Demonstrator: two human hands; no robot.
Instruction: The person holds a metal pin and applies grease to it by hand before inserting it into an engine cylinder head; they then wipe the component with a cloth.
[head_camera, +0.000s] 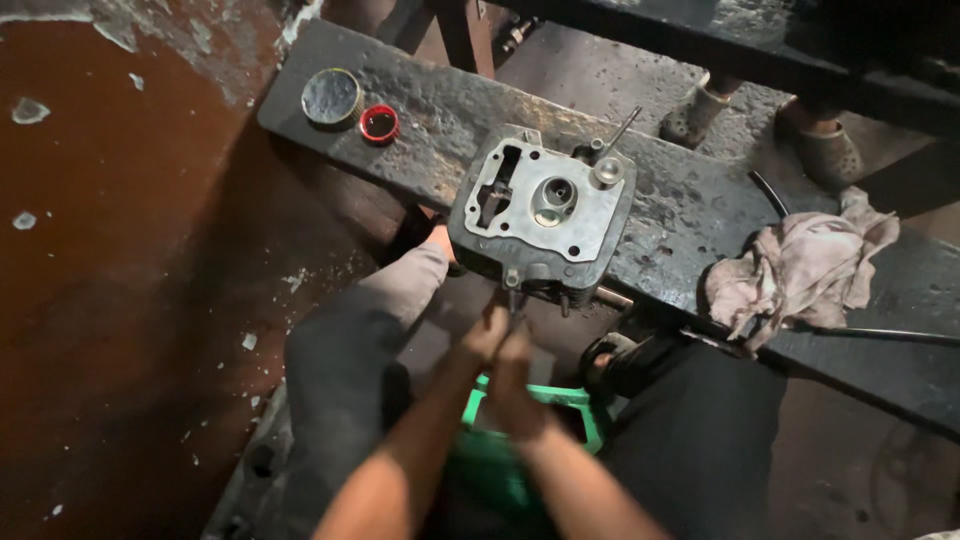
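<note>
- Tin (331, 97): round, dark-topped, on the bench (690, 215) near its far left end.
- Red cap (379, 123): small and round, just right of the tin and touching or nearly touching it.
- Left hand (487, 335): the forearm comes up from the bottom of the view, between the person's knees, and the hand meets the right one just below the near edge of the bench. Its fingers are curled in and pressed against the other hand; whether they pinch anything small cannot be told.
- Right hand (516, 372): forearm rising from the lower right, knuckles up, fingers closed and reaching toward the underside of the cylinder head. What, if anything, it grips is hidden.
- Cylinder head (541, 210): a grey cast-metal block with a flat, roughly square face turned up. It sits at the near edge of the bench, about midway along, overhanging slightly toward the person. The face shows a long slotted opening on the left, a round domed recess in the middle and a small round disc at the far right corner. A thin rod sticks up beside that corner.
- Rag (800, 270): crumpled, pale and stained, lying toward the bench's right end, well apart from the head.
- Green stool (575, 405): partly visible under the hands, between the legs.
</note>
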